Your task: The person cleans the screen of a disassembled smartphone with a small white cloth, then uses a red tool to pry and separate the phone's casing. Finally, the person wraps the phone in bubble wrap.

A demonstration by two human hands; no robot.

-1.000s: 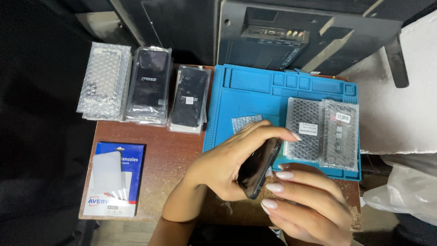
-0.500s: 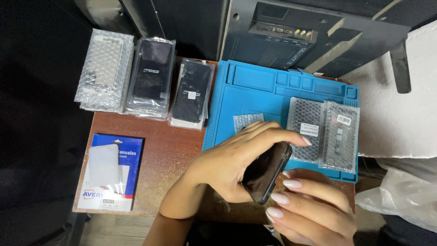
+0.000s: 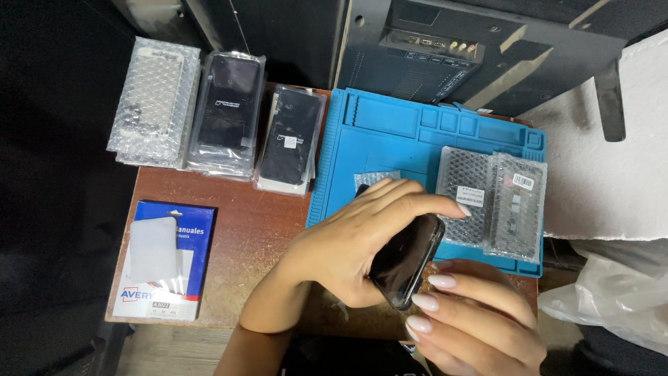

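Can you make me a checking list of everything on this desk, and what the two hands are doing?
Surface: small brown wooden table, partly covered by a blue repair mat.
Job's things: dark smartphone, tilted on edge over the mat's front edge.
Clutter: two bubble-wrapped parts on the mat; three wrapped phone screens along the back left; blue label packet front left.
Hands: left hand grips the smartphone from above; right hand, its fingers touching the lower edge.
Cables: nothing seen.
Surroundings: back of a dark monitor, white foam, clear plastic bag.
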